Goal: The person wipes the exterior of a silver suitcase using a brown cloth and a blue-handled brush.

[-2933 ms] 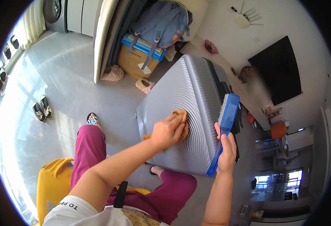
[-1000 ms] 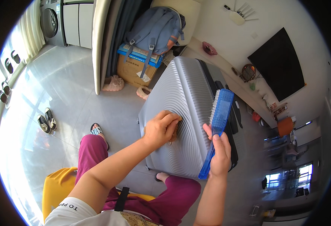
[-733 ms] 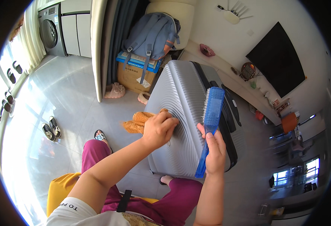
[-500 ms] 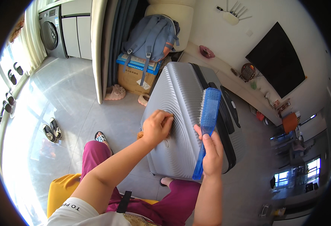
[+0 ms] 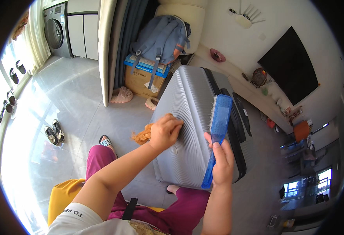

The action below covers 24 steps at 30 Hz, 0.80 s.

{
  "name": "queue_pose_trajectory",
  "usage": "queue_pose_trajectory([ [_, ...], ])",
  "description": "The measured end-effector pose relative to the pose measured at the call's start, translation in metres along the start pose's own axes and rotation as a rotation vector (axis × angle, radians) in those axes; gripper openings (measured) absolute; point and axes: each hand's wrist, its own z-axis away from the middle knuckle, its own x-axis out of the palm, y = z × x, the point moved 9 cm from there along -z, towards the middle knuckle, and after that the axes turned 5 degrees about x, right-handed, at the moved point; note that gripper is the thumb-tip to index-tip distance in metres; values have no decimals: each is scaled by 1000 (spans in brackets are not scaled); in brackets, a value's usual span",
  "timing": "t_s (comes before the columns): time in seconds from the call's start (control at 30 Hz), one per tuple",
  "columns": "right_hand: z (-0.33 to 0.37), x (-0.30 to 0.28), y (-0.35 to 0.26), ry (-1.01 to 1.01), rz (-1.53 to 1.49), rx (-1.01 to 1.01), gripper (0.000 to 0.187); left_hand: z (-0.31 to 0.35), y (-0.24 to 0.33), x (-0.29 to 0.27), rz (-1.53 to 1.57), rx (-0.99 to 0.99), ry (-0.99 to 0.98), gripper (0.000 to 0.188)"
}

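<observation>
Head view: against the grey suitcase (image 5: 191, 156) by the knees (image 5: 190, 197), the left hand (image 5: 165, 131) pinches an orange cloth (image 5: 141, 136); the right hand (image 5: 222, 162) grips a blue brush (image 5: 221, 115). Uneven pressing could tip the suitcase; a loose pinch could drop the cloth.

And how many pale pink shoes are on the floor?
2. One pale pink shoe is by the cardboard box's left end; a second shoe is beside the silver suitcase. More could be hidden behind it.

Dark capital letters (image 5: 73, 212) mark the white sleeve (image 5: 86, 219) nearer than the grey suitcase (image 5: 193, 137); the cardboard box (image 5: 136, 83) beyond it bears small dark characters (image 5: 141, 73) and a white label (image 5: 152, 87).
</observation>
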Motion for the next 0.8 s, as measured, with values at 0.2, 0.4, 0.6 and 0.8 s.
queue_pose_trajectory([
  [0.2,0,2,1,-5,47,-6,33,0,-10,2,6,-57,4,16],
  [0.4,4,6,0,5,-1,19,34,-2,7,0,-145,199,-50,16],
  [0.6,4,6,0,-8,12,17,33,-2,31,-1,-243,371,-145,27],
  [0.8,3,6,-1,-7,-1,14,31,-11,24,8,-263,427,-356,31],
])
